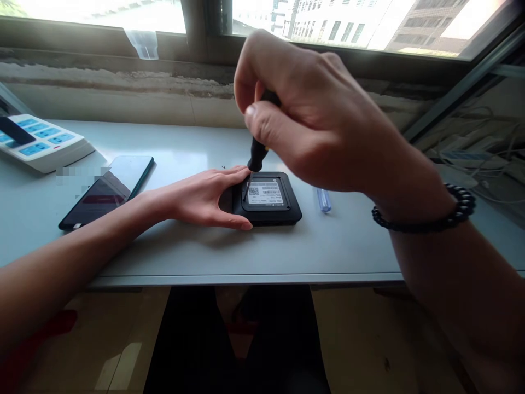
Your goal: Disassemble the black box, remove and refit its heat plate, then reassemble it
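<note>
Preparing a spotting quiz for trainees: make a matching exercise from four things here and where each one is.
1 screwdriver
2 phone
3 power strip
4 black box

A at the far left of the desk
B gripped by the right hand
C steadied by the left hand
D screen up, between power strip and left hand

Pairs: 1-B, 2-D, 3-A, 4-C

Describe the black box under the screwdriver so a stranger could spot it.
On the pale desk below the window, the left hand steadies a flat black box under the screwdriver in the right hand. Unlike the dark smartphone to its left, it bears a white QR-code label.
</note>
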`<state>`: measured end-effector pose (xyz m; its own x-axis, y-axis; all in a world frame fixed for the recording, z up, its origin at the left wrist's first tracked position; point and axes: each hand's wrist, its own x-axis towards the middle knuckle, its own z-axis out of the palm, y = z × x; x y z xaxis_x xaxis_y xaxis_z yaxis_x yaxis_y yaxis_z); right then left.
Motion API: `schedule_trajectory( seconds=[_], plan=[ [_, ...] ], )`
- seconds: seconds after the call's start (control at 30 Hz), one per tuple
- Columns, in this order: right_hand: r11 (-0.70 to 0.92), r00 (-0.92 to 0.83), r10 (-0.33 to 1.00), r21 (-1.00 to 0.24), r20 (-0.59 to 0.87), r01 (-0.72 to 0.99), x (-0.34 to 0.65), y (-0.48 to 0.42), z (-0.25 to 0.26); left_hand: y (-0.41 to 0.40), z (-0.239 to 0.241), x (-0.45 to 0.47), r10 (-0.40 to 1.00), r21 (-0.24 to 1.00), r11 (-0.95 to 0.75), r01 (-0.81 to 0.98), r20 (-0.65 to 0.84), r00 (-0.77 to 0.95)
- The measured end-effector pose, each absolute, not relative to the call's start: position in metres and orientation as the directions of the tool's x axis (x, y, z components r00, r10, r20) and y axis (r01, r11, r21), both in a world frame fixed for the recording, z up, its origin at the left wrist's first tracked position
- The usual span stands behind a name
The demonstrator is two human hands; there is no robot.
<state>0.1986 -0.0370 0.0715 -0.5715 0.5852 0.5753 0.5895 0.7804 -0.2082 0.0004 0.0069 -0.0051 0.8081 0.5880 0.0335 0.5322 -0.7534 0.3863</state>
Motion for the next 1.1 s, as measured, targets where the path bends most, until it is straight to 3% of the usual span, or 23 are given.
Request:
schedule_trajectory(
  seconds=[0.27,0.43,0.63,0.8,0.97,1.1],
  plan=[
    [0.659,-0.482,0.675,-0.163,0.558,0.735,0.1997,-0.0316,0.0701,0.0065,-0.0058,-0.0004,0.585,0.381,-0.760,0.527,0.047,0.810],
    [0.736,-0.536,0.649,-0.269,0.540,0.621,0.1975,-0.0358,0.0700,0.0064,-0.0049,0.0001,0.585,0.395,-0.751,0.529,0.028,0.810],
    [0.736,-0.528,0.609,-0.176,0.592,0.653,0.2003,-0.0285,0.0674,0.0071,-0.0074,-0.0006,0.583,0.389,-0.758,0.523,0.045,0.811],
    [0.752,-0.513,0.625,-0.275,0.589,0.600,0.1982,-0.0315,0.0668,0.0063,-0.0049,0.0007,0.581,0.384,-0.759,0.525,0.036,0.813],
    [0.650,-0.423,0.653,-0.178,0.628,0.738,0.1976,-0.0272,0.0663,0.0085,-0.0085,-0.0012,0.579,0.377,-0.768,0.517,0.064,0.813],
    [0.695,-0.437,0.668,-0.296,0.602,0.656,0.2008,-0.0302,0.0686,0.0085,-0.0097,-0.0013,0.579,0.388,-0.765,0.514,0.063,0.813]
  ],
)
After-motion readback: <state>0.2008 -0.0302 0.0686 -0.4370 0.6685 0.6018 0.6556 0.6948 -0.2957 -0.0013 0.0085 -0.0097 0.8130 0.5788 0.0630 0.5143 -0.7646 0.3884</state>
